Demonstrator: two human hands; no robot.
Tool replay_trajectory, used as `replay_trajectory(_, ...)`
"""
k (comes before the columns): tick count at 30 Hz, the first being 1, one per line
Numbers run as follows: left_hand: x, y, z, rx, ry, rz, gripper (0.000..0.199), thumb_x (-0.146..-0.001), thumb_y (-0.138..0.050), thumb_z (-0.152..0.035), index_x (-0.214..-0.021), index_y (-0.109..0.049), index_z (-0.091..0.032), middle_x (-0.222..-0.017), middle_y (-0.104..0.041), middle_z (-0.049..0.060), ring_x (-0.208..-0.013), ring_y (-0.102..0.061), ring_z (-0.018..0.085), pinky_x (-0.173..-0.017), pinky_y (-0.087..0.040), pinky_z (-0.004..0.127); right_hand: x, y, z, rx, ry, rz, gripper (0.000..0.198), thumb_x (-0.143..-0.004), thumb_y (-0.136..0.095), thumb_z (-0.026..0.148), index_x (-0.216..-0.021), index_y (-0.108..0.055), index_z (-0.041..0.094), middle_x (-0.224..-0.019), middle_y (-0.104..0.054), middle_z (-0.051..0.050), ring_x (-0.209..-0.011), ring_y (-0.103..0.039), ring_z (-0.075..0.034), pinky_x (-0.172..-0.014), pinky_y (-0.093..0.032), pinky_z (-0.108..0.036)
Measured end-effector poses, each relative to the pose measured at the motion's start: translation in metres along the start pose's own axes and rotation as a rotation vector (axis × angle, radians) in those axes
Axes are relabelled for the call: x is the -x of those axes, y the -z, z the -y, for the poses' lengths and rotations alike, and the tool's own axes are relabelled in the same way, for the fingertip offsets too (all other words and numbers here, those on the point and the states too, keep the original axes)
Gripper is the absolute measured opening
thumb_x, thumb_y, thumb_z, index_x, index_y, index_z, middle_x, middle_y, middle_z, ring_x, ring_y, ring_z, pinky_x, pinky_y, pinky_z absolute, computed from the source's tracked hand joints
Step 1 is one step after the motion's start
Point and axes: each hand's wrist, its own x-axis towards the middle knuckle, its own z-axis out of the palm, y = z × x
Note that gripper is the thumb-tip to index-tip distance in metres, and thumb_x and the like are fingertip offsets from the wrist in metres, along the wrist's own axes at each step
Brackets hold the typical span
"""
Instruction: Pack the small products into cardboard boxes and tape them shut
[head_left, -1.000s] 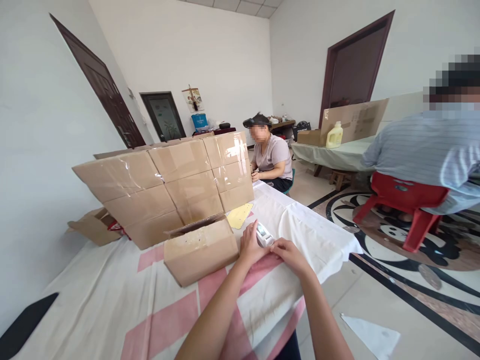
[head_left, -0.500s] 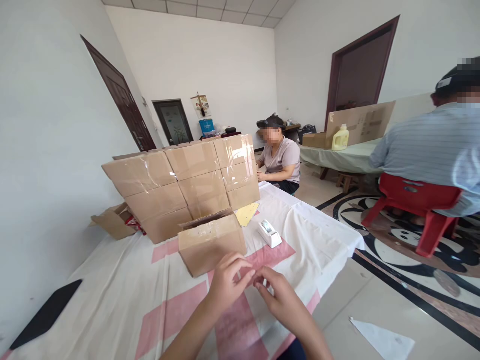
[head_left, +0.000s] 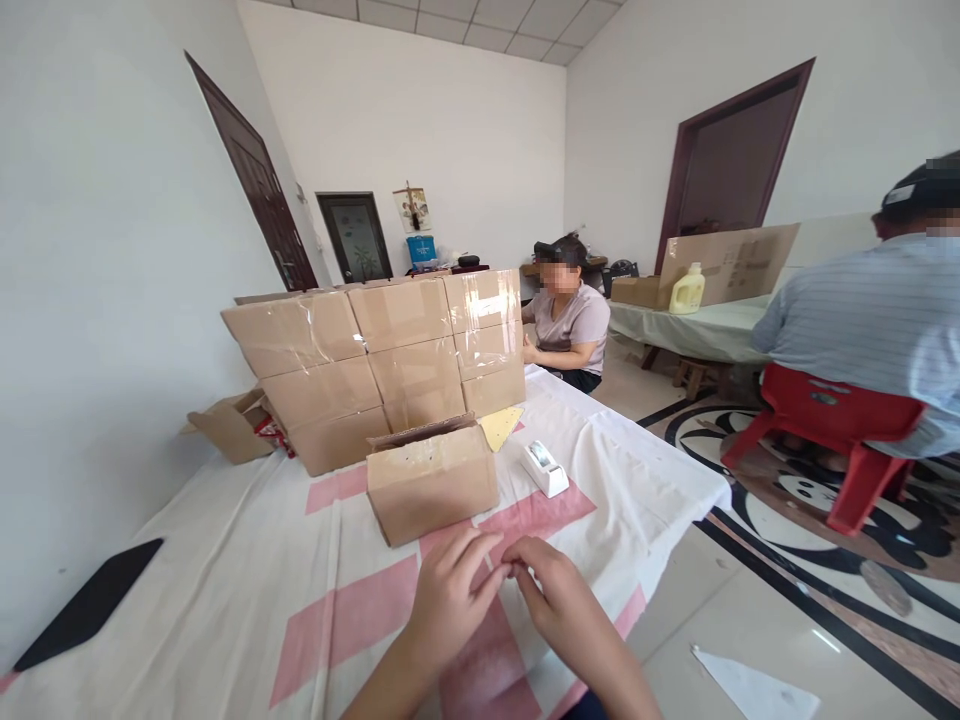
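My left hand (head_left: 454, 585) and my right hand (head_left: 553, 582) are raised over the near part of the table, fingertips meeting between them. The thumb and fingers of my right hand are closed in a pinch. On my left hand the fingers curve inward, and the thumb reaches the right fingertips. Whatever they pinch is too small or hidden to make out. Just beyond my hands sits a small cardboard box (head_left: 431, 485), its top flap raised. A white handheld device (head_left: 545, 470) with a small display lies behind my right hand, beside a yellow sheet (head_left: 500, 428).
A stacked cardboard partition (head_left: 375, 350) stands across the table. An open carton (head_left: 229, 425) and a black flat panel (head_left: 94, 600) are at left. One person (head_left: 570, 320) sits beyond; another (head_left: 862, 310) sits on a red chair (head_left: 840, 410) at right.
The view has shifted slightly, so the room sits a little lower and to the right. My hands stay together, with the fingertips drawn a bit closer.
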Motion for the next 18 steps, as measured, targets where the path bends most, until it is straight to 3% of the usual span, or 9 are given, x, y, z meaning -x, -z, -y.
replay_trajectory(5, 0.009, 0.002, 0.005, -0.012, -0.011, -0.016, 0.013, -0.096, -0.058, -0.016, -0.093, -0.066, -0.024, -0.082, -0.068, -0.001, -0.075, -0.065, 0.015, -0.073, -0.049, 0.026, 0.002, -0.008, 0.004, -0.006, 0.007, 0.008, 0.027, -0.096, -0.041, 0.009, -0.100, -0.065, 0.022, -0.094, -0.070, -0.002, -0.087, -0.065, -0.017, -0.078, -0.046, -0.026)
replay_trajectory(9, 0.015, 0.002, 0.018, 0.038, 0.046, 0.001, 0.009, -0.096, -0.059, -0.026, -0.093, -0.068, -0.025, -0.084, -0.069, 0.000, -0.077, -0.068, 0.015, -0.072, -0.051, 0.023, 0.000, -0.013, 0.008, 0.053, -0.029, 0.009, 0.029, -0.091, -0.043, 0.007, -0.100, -0.067, 0.021, -0.094, -0.073, -0.003, -0.086, -0.068, -0.018, -0.075, -0.046, -0.024)
replay_trajectory(13, 0.021, 0.002, 0.028, 0.151, 0.230, 0.127, 0.021, -0.093, -0.060, -0.041, -0.094, -0.071, -0.024, -0.081, -0.071, 0.001, -0.069, -0.066, 0.016, -0.066, -0.054, 0.023, 0.001, -0.018, 0.011, 0.086, -0.055, -0.010, 0.030, -0.090, -0.043, 0.008, -0.104, -0.066, 0.021, -0.096, -0.073, -0.004, -0.087, -0.068, -0.019, -0.075, -0.047, -0.025)
replay_trajectory(18, 0.027, 0.000, 0.033, 0.419, 0.576, 0.267, 0.042, -0.087, -0.062, -0.057, -0.095, -0.078, -0.019, -0.086, -0.077, 0.007, -0.067, -0.068, 0.020, -0.058, -0.055, 0.025, 0.003, -0.027, 0.013, 0.103, -0.048, -0.018, 0.023, -0.088, -0.046, 0.008, -0.097, -0.064, 0.020, -0.093, -0.073, -0.005, -0.083, -0.067, -0.018, -0.071, -0.045, -0.024)
